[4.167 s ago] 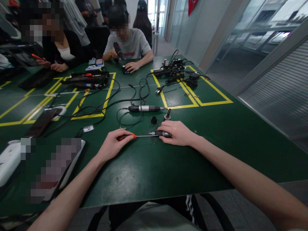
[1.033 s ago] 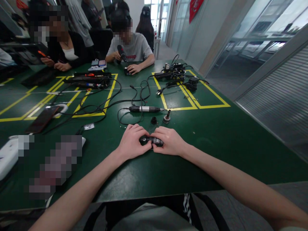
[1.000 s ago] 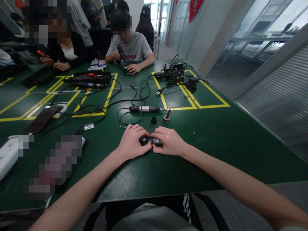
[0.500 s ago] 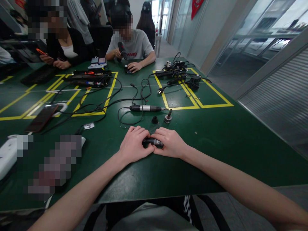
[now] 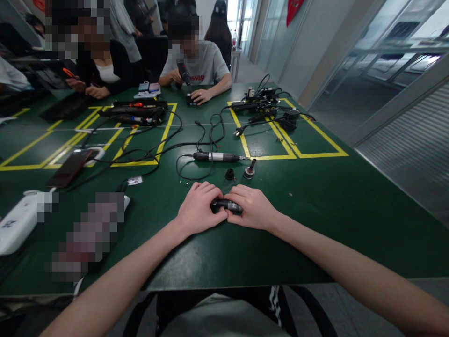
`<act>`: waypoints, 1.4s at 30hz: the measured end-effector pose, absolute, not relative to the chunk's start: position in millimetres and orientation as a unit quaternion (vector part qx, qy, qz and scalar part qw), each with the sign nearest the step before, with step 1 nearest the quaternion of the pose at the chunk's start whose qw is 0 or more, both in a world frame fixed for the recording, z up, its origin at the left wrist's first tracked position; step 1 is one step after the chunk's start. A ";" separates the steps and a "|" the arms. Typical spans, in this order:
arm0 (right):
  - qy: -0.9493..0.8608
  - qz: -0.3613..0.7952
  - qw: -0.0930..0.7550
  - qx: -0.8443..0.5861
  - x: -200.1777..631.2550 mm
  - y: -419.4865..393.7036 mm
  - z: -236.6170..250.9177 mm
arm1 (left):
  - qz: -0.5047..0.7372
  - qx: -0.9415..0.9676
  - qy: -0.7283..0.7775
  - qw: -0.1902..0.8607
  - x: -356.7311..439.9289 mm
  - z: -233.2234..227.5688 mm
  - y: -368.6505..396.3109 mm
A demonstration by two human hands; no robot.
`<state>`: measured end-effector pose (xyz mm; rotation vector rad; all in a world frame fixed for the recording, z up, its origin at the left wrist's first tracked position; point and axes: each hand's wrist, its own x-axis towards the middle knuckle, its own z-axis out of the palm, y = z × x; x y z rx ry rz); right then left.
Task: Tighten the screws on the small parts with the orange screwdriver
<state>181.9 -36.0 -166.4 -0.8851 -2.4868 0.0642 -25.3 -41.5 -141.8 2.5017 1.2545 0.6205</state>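
Both hands meet around a short black cylindrical part [image 5: 233, 206] with pale print on its side, held level just above the table near its front edge. My left hand [image 5: 198, 208] has its fingers curled round the left end. On the right end, my right hand [image 5: 253, 208] is closed, thumb below and fingers over the top. The fingers hide both ends of the part. Just beyond the hands lie a small black cap [image 5: 229, 174] and a round metal piece with a dark stem [image 5: 249, 172]. Behind them rests a pen-shaped electric screwdriver [image 5: 217, 157], black and silver, with a cord.
Black cables [image 5: 168, 146] cross the green table [image 5: 315, 224]. A phone [image 5: 68, 169] and a white power strip [image 5: 19, 224] are on the left. Cords and adapters [image 5: 259, 105] pile up at the back right. Across the table, a person [image 5: 196, 70] holds a power tool.
The whole view has shifted slightly, with the table things now a little further right in the picture. Both hands keep their grip on the black cylindrical part.
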 end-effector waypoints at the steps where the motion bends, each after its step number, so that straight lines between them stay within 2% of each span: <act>1: -0.912 0.024 0.249 -0.324 181.9 -35.9 -166.3 | 0.216 0.864 0.434 0.139 -25.6 -141.8 -41.3; 15: -0.908 0.026 0.259 -0.328 183.4 -34.2 -166.7 | 0.242 0.850 0.425 0.195 -31.7 -141.9 -35.9; 22: -0.904 0.026 0.265 -0.334 189.0 -31.6 -165.1 | 0.292 0.801 0.433 0.292 -42.6 -140.6 -28.9; 27: -0.889 0.056 0.292 -0.348 197.0 -28.5 -161.4 | 0.280 0.746 0.461 0.392 -52.8 -143.7 -21.0; 30: -0.861 0.115 0.338 -0.364 202.6 -26.0 -158.8 | 0.283 0.728 0.462 0.420 -57.3 -144.7 -17.1; 35: -0.724 0.293 0.467 -0.414 210.4 -19.4 -158.4 | 0.240 0.735 0.437 0.459 -63.8 -137.5 -16.2; 38: -0.629 0.375 0.527 -0.432 213.5 -14.3 -160.2 | 0.175 0.788 0.395 0.438 -66.7 -131.0 -18.9; 42: -0.537 0.440 0.564 -0.447 214.0 -9.8 -162.7 | 0.142 0.821 0.370 0.411 -68.1 -128.2 -21.6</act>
